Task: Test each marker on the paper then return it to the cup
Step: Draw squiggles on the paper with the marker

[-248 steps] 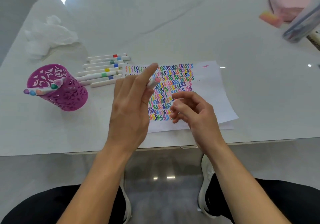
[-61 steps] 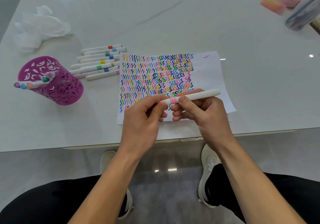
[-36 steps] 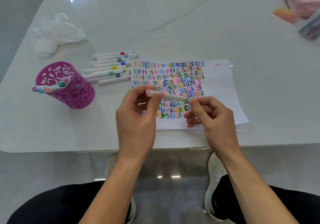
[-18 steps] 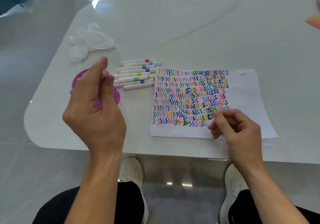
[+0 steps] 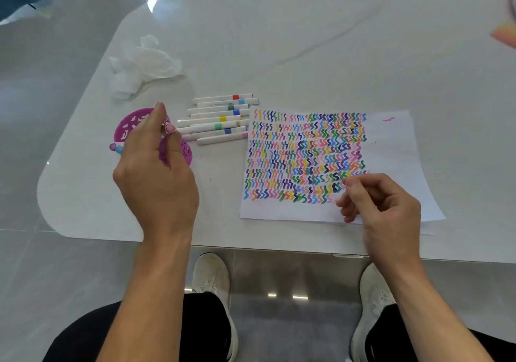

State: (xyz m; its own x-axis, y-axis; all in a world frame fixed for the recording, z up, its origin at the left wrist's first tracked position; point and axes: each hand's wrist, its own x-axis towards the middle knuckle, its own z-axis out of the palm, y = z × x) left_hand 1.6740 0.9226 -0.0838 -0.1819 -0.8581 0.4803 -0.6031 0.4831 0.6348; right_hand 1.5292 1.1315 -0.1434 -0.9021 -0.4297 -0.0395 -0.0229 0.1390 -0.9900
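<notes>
My left hand [image 5: 156, 182] hovers over the purple cut-out cup [image 5: 131, 122] and pinches a pink-ended white marker [image 5: 169, 128], most of which is hidden behind the fingers. Coloured ends of other markers [image 5: 115, 147] poke out of the cup on its left side. Several capped white markers [image 5: 220, 118] lie in a row between the cup and the paper [image 5: 391, 143], which is covered in rows of coloured squiggles. My right hand [image 5: 382, 208] rests over the paper's lower right part, fingers loosely curled, holding nothing.
A crumpled white tissue [image 5: 142, 65] lies behind the cup. A pink-orange object [image 5: 505, 36] sits at the table's far right edge. The white table's [image 5: 307, 40] front edge runs just below my hands, with my knees and shoes beneath.
My left hand has carried the pink marker from over the paper leftward to the cup. My right hand has let go of it and stays over the paper.
</notes>
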